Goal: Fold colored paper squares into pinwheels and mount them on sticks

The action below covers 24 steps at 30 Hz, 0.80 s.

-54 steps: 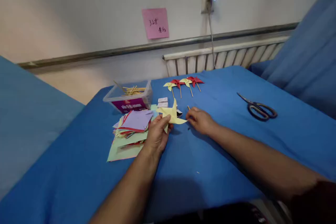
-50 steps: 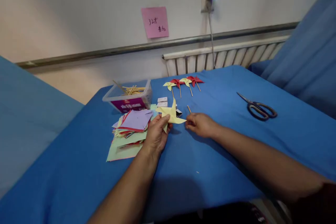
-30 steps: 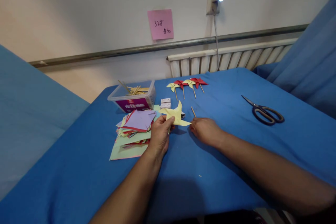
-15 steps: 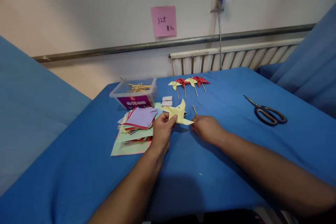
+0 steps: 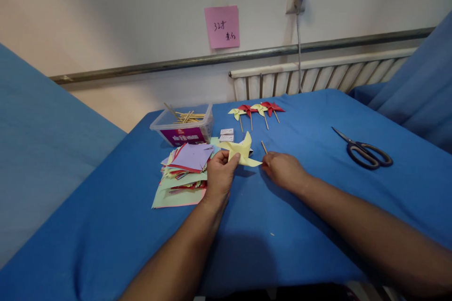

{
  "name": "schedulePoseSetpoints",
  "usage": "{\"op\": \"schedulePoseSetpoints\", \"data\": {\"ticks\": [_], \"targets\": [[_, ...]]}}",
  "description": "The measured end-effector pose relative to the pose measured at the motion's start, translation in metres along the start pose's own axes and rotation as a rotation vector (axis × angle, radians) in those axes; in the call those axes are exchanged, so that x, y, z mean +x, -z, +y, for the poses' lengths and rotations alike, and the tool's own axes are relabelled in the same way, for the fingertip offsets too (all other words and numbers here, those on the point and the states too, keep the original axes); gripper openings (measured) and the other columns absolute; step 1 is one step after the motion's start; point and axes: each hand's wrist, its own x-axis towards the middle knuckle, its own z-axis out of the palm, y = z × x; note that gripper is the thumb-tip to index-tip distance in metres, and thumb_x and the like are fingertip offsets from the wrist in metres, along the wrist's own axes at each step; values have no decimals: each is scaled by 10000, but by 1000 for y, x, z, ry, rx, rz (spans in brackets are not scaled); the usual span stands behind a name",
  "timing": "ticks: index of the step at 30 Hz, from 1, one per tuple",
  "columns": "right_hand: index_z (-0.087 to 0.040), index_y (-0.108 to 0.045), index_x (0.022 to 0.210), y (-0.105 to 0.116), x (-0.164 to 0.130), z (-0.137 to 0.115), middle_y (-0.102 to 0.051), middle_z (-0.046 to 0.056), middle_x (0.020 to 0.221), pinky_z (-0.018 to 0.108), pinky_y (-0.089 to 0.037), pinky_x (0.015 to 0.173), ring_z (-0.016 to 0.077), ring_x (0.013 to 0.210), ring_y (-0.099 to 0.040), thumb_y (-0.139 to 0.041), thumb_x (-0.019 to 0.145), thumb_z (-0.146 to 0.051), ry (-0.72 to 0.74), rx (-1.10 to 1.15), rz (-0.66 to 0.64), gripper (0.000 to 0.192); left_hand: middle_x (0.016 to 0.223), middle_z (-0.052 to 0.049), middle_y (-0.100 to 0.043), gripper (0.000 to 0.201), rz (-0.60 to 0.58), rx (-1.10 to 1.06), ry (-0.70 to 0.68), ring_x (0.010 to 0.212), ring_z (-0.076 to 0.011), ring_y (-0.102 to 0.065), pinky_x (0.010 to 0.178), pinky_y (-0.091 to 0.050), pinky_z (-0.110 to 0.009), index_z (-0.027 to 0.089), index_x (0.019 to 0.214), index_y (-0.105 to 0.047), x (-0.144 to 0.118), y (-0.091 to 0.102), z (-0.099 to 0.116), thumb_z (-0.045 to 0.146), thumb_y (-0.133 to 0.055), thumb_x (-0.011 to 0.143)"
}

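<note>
A yellow paper pinwheel [image 5: 243, 151] is pinched between the thumb and fingers of my left hand [image 5: 222, 172], its blades folded and the thumb over its middle. Close by on the right, my right hand [image 5: 282, 169] is closed around a short wooden stick [image 5: 264, 147], whose upper end sticks out above the fingers. The pinwheel's right tip comes near the right fingers; I cannot tell if they touch. Behind the pinwheel, two small white boxes [image 5: 226, 135] stand on the blue cloth, along with a dark item mostly hidden by the paper.
Several finished red and yellow pinwheels [image 5: 259, 110] lie at the back. A clear plastic tub [image 5: 208, 124] of sticks stands behind stacked coloured paper [image 5: 190, 157] on the left. Black-handled scissors [image 5: 367, 153] lie open at the right. A pink note [image 5: 222, 27] is on the wall.
The view has shifted slightly, so everything sits a little differently in the picture. Both hands keep their hold on the pinwheel and the stick, with hardly any movement between them.
</note>
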Motion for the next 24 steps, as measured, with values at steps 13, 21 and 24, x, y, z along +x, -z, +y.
{"op": "schedulePoseSetpoints", "data": {"ticks": [13, 21, 24], "targets": [[-174, -686, 794, -16, 0, -28, -689, 15, 727, 251, -484, 608, 132, 629, -613, -663, 784, -297, -68, 1101, 508, 125, 653, 13, -634, 216, -72, 34, -54, 596, -114, -547, 609, -425, -239, 161, 705, -621, -9, -9, -4, 284, -779, 625], [-185, -689, 785, -17, 0, -21, -679, 13, 752, 259, -487, 637, 134, 653, -607, -639, 814, -272, -36, 943, 565, 104, 689, 0, -658, 185, -115, 1, -23, 635, -122, -579, 649, -446, -250, 158, 709, -643, -16, -13, 0, 250, -783, 630], [-198, -689, 785, -15, -2, -21, -678, 11, 756, 266, -489, 663, 139, 677, -609, -627, 829, -268, -5, 869, 583, 103, 676, -1, -655, 181, -124, -16, -6, 624, -121, -577, 642, -444, -250, 157, 698, -644, -17, -14, 2, 243, -785, 623]]}}
